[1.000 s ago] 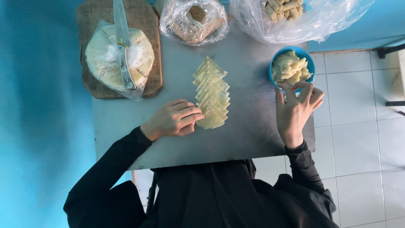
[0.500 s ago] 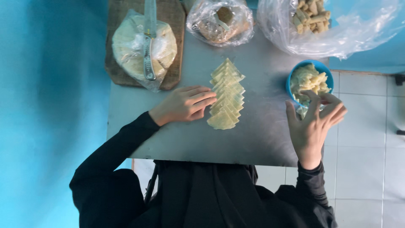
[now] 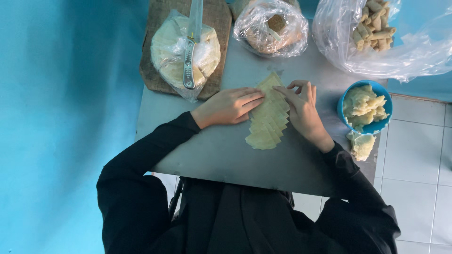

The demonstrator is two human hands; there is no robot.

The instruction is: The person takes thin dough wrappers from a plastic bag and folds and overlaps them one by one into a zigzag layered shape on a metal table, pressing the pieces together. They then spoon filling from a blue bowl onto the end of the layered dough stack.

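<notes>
burlap mat [image 3: 155,70] sits at the far left of the grey metal table [image 3: 212,150], rough and woven, with a round stack of pale wrappers in a clear bag [image 3: 185,51] on it and a knife [image 3: 190,61] laid across the bag. next comes the left hand [image 3: 228,106], lying flat with fingers stretched out and pressed on the left edge of the row of thin dough sheets [image 3: 267,117], gripping nothing. the sheets lie mid-table in an overlapping, fanned line, pale yellow, soft and papery. the right hand [image 3: 303,110] is on their right edge, fingers curled and pinching at the top sheet; whether it actually holds a sheet, i cannot tell. behind the hands is a knotted bag of brownish filling [image 3: 270,28], crinkled and shiny. further right, a blue bowl [image 3: 379,124] holds lumpy folded pieces, touching the table's right edge, with one loose folded piece [image 3: 361,145] just beside it. a big clear bag of rolled sticks [image 3: 376,28] fills the far right corner.

likely trouble: the sheets look thin enough to tear or stick together if pulled unevenly, the fan could slide out of line under the pressing fingers, and the loose piece near the edge could drop to the tiled floor [image 3: 419,188].
</notes>
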